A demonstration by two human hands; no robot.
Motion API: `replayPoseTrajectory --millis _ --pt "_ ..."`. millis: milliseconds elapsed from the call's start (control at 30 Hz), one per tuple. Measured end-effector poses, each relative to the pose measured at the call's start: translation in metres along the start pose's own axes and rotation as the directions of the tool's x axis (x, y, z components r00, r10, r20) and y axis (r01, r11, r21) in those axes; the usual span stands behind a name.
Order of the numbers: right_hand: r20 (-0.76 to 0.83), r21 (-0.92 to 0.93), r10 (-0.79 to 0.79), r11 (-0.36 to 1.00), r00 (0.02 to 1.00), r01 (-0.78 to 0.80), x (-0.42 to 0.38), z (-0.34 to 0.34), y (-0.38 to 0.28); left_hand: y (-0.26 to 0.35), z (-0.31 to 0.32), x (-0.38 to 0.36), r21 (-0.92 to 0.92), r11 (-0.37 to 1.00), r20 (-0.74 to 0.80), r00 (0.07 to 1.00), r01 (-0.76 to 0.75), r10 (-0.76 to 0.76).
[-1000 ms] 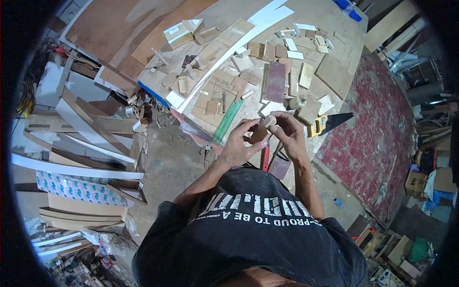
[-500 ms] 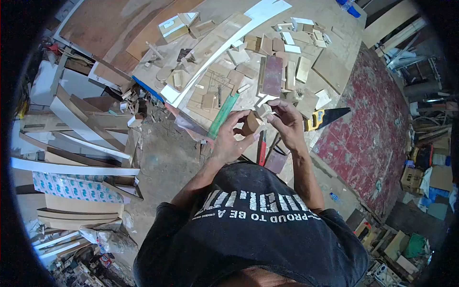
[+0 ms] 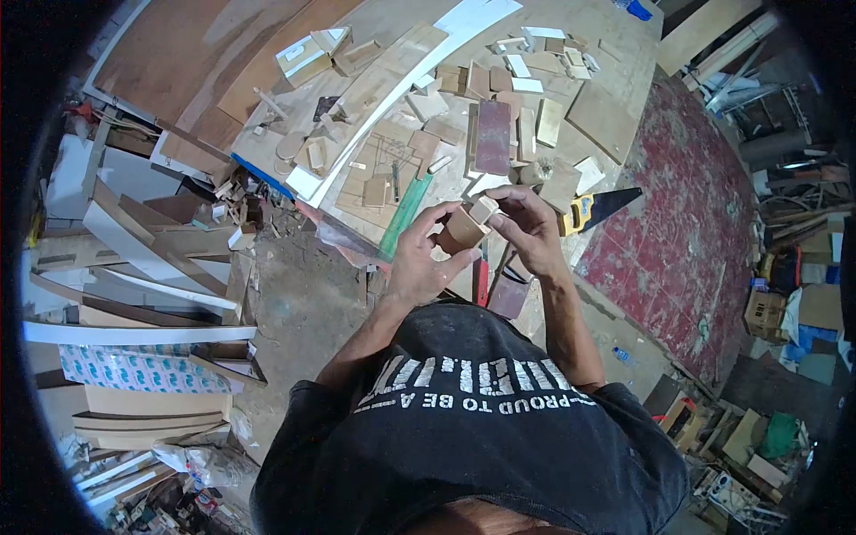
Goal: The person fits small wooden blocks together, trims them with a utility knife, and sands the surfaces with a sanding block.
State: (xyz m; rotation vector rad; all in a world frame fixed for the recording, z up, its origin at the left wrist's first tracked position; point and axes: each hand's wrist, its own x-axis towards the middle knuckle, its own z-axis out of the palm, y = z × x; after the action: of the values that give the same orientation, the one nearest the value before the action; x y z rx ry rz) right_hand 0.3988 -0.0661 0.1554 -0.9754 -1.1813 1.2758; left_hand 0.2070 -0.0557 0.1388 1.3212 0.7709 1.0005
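Near the table's front edge, my left hand (image 3: 425, 259) is closed round a brown curved wooden piece (image 3: 460, 230), thumb below and fingers above. Against its right end my right hand (image 3: 528, 225) pinches a small pale block (image 3: 483, 210). The two pieces touch or nearly touch. Just behind the hands lies a dark red flat block (image 3: 493, 135). A green ruler (image 3: 408, 212) is to the left of them, and a red-handled tool (image 3: 481, 280) lies below, partly hidden by my left hand.
A yellow-handled saw (image 3: 599, 210) juts over the table's right edge. Wood offcuts (image 3: 548, 122) and a long white curved strip (image 3: 392, 100) lie on the table (image 3: 635, 98). Curved panels (image 3: 143, 332) stand at the left.
The pale block and the brown piece have turned slightly between my hands. The view has shifted a little, so the table appears further left.
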Motion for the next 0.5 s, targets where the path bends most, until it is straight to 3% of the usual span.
replayPoseTrajectory --millis 167,233,367,433,500 --pt "-0.023 0.07 0.017 0.997 1.0 -0.016 0.0 -0.003 0.01 0.002 0.004 0.004 0.142 0.989 0.004 1.0 -0.031 0.031" --pt "-0.049 0.047 0.056 0.997 0.997 -0.053 0.0 -0.004 0.009 0.013 0.008 0.005 0.142 0.985 -0.026 0.995 0.102 -0.099" --pt "-0.116 0.032 0.075 0.997 0.99 -0.072 0.001 0.0 0.012 0.001 0.012 0.004 0.164 0.986 -0.042 0.999 0.01 -0.003" --pt "-0.108 -0.022 0.08 0.996 0.991 -0.083 0.002 0.002 0.009 0.0 0.01 0.002 -0.143 0.966 -0.022 0.975 0.217 -0.223" --pt "-0.097 -0.027 0.099 0.994 0.99 -0.102 0.004 0.003 0.007 0.0 0.009 0.001 -0.144 0.969 -0.037 0.977 0.203 -0.21"
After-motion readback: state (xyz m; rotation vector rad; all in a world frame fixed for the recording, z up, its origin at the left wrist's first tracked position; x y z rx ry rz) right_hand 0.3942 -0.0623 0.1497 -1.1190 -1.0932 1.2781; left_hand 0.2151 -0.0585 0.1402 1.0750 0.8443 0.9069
